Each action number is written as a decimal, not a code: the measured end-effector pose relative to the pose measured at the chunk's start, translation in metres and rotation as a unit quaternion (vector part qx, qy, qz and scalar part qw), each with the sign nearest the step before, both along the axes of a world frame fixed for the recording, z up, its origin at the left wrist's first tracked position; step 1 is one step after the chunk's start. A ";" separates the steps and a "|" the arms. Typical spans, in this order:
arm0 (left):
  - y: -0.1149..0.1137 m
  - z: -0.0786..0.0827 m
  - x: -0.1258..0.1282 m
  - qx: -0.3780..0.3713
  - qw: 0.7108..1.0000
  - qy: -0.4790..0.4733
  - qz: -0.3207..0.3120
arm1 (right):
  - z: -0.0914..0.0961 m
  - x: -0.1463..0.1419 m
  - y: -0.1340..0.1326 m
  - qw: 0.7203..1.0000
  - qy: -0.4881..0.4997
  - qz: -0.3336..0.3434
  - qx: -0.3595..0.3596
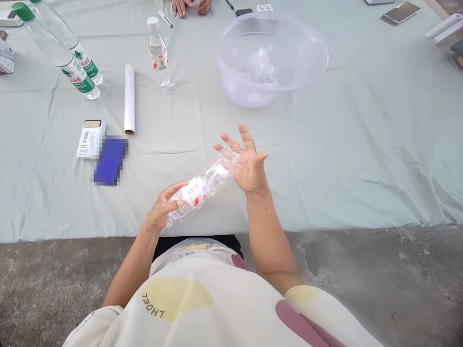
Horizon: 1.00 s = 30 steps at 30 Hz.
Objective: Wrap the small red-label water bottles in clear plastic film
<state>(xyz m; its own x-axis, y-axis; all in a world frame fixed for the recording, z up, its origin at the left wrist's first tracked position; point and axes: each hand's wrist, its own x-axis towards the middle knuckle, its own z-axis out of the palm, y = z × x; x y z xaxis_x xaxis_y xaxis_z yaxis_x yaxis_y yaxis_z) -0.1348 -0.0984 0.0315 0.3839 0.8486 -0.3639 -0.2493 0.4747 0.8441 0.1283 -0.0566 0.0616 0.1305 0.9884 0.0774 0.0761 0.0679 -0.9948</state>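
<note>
A small clear water bottle (198, 191) with a white cap and a red-and-white label lies tilted above the table's near edge, cap pointing up and right. Loose clear plastic film (211, 174) wraps around it. My left hand (164, 207) grips the bottle's base through the film. Just beyond the cap, my right hand (249, 166) is spread with its palm toward the bottle. Film edges lie against the right palm and fingers, which do not close on anything.
A roll of film (129, 101), a white-capped bottle (159, 55), green-capped bottles (77, 77), a white power bank (91, 139) and a blurred blue item (110, 161) stand or lie left. A translucent basin (249, 94) holds crumpled film. Another person's hands (190, 6) rest at the far edge.
</note>
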 end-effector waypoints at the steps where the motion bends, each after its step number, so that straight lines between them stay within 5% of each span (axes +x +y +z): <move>1: 0.000 -0.001 -0.002 -0.006 1.000 -0.003 0.003 | 0.004 -0.001 -0.003 0.999 -0.006 0.047 0.014; 4: 0.002 0.000 -0.009 -0.015 0.999 -0.006 0.029 | 0.011 -0.004 -0.015 0.993 -0.009 0.116 0.010; 11: 0.010 0.017 0.001 0.086 0.989 0.094 0.077 | 0.004 -0.029 -0.021 0.995 0.013 -0.086 -0.040; 17: 0.000 0.034 0.022 0.330 0.918 0.212 0.063 | -0.002 -0.037 -0.015 0.986 0.071 -0.131 -0.072; 20: -0.001 0.035 0.031 0.357 0.905 0.215 0.084 | 0.000 -0.043 -0.017 0.984 0.021 -0.157 -0.075; 22: 0.005 0.034 0.037 0.296 0.924 0.158 0.181 | 0.003 -0.050 -0.021 0.984 -0.006 -0.171 -0.046; 25: 0.020 0.030 0.043 0.074 0.955 0.004 0.288 | 0.007 -0.060 -0.026 0.976 -0.045 -0.208 0.044; 28: 0.036 0.025 0.043 -0.131 0.961 -0.115 0.216 | 0.008 -0.064 -0.029 0.959 -0.102 -0.225 0.141; 30: 0.043 0.020 0.042 -0.171 0.955 -0.168 0.175 | 0.009 -0.061 -0.027 0.943 -0.152 -0.220 0.200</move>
<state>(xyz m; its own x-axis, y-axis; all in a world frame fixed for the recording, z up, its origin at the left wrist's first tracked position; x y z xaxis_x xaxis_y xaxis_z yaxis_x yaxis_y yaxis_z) -0.0924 -0.0553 0.0515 0.2422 0.7997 -0.5494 -0.6721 0.5466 0.4995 0.0669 -0.0839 0.0704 0.4332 0.7278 0.5317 0.4619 0.3273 -0.8243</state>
